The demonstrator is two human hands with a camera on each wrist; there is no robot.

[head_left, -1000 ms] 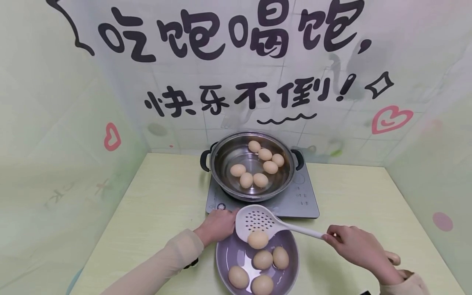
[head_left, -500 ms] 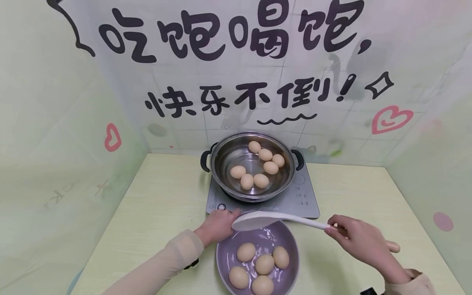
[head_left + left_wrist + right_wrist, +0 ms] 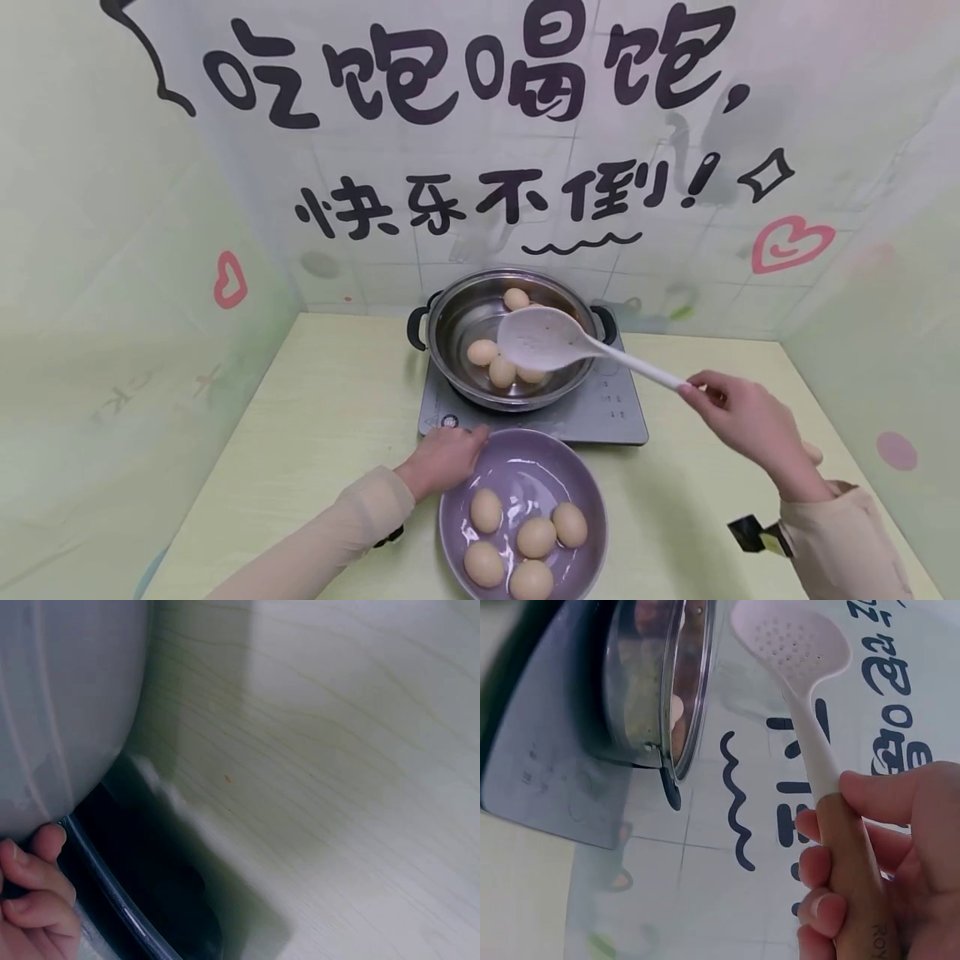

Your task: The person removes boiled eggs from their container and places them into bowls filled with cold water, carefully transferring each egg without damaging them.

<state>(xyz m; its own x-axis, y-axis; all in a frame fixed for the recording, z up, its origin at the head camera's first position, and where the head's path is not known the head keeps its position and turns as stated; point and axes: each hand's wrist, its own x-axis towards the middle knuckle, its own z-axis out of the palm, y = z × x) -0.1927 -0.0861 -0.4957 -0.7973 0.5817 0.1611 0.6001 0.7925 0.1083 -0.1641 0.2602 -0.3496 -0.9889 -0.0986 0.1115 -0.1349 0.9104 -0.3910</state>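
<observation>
My right hand (image 3: pixel 750 421) grips the wooden handle of a white slotted spoon (image 3: pixel 547 337). The spoon's head is raised over the steel pot (image 3: pixel 461 321) and hides some of the eggs in it. Nothing lies on the head in the right wrist view, where fingers curl round the handle (image 3: pixel 851 877). Several brown eggs (image 3: pixel 482 352) sit in the pot. With my left hand (image 3: pixel 442 458) I hold the upper left rim of a purple bowl (image 3: pixel 540 458); curled fingers meet its edge in the left wrist view. Several eggs (image 3: pixel 536 537) lie in this bowl.
Under the pot is a grey induction cooker (image 3: pixel 607 427), on a pale wooden table (image 3: pixel 322 392). Black handles (image 3: pixel 417 323) stick out from the pot's sides. A printed curtain (image 3: pixel 360 283) closes off the back, and similar sheets stand left and right.
The spoon tipped an egg into the bowl, then my right hand carried it up and over the pot. That egg has rolled left within the bowl. My left hand stayed at the rim.
</observation>
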